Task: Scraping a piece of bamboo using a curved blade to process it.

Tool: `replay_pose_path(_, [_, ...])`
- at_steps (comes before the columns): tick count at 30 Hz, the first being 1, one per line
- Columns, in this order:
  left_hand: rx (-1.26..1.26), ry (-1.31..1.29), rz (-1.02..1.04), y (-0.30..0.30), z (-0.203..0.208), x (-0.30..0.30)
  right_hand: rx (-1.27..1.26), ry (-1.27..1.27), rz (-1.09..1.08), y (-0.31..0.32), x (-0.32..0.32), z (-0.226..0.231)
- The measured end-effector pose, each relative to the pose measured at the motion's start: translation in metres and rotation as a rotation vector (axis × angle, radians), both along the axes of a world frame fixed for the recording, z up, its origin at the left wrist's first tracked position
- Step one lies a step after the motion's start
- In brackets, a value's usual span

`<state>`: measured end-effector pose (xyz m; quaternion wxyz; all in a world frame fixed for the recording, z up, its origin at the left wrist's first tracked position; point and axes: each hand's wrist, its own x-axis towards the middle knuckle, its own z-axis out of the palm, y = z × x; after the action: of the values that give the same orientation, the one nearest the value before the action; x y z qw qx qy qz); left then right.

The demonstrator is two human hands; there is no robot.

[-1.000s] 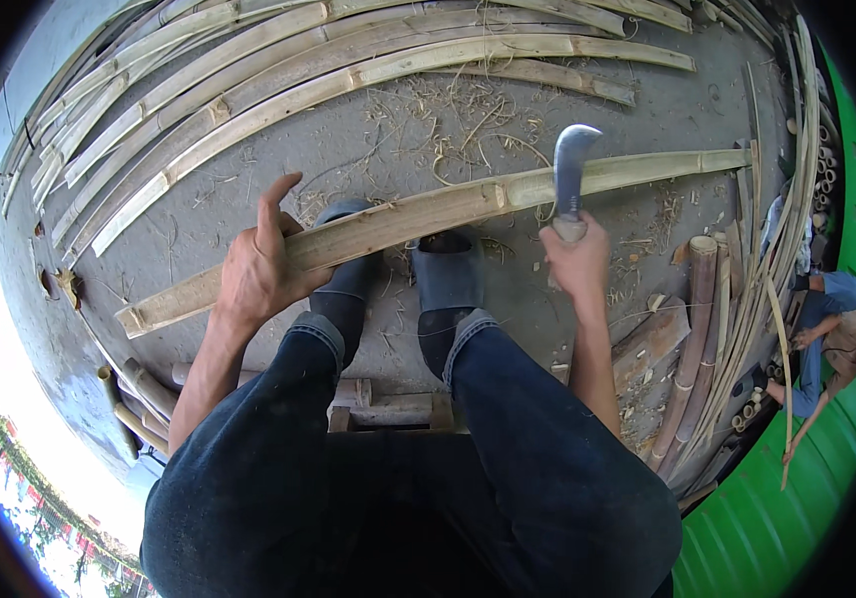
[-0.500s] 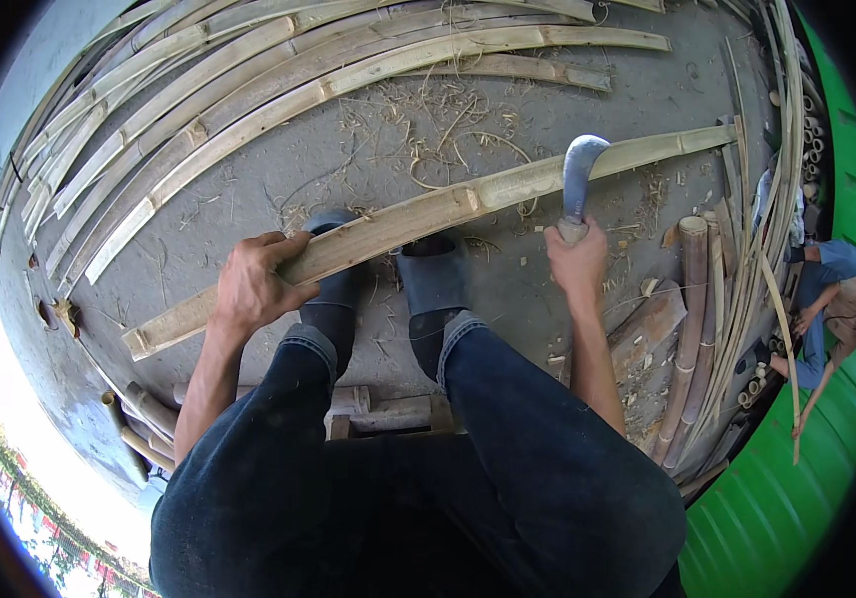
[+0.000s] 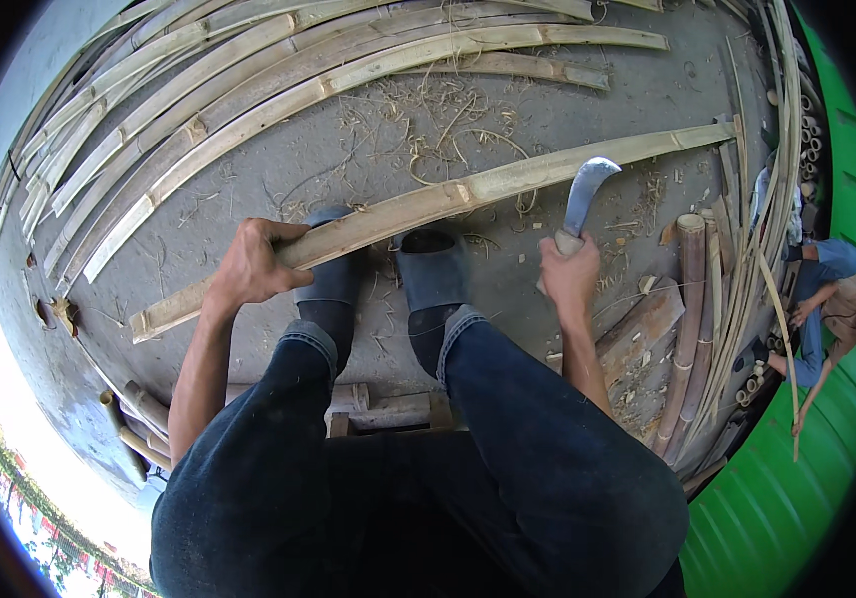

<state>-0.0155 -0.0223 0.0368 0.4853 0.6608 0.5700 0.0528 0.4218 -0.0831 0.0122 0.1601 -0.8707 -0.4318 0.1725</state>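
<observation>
— Well, holding what? Where?
— Left hand (image 3: 248, 267) clamped around long split bamboo strip (image 3: 428, 204), fingers over top edge, thumb underneath. Right hand (image 3: 569, 279) closed on handle of curved chopping knife (image 3: 583, 196), blade raised above knuckles, tip just short of strip, apparently not touching.
— Strip placed how?
— Slanting across both dark shoes (image 3: 388, 274), one end low beyond left fingers, other end far past right fingers.
— Handling?
— Probably stiff lengthwise, springy, light for such length; sharp splintery edges, smooth skin likely slippery. Best gripped near a node, close to left fingers.
— Surroundings?
— Grey concrete floor (image 3: 248, 199) littered with shavings (image 3: 448, 130); more split strips (image 3: 248, 90) fanned beyond fingertips; round bamboo poles (image 3: 689, 299) right of knife hand; green sheet wall (image 3: 807, 518); another person (image 3: 827, 289) crouched well apart.
</observation>
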Motion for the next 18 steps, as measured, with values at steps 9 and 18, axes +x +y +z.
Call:
replay_pose_path(9, [-0.083,0.07,0.029,-0.015,0.013,-0.039,-0.143,0.385,0.109,0.0,0.045,-0.011])
replay_pose_path(18, [-0.076,0.007,0.029,-0.005,-0.002,-0.037,-0.117,0.106,0.3,0.017,0.054,-0.003])
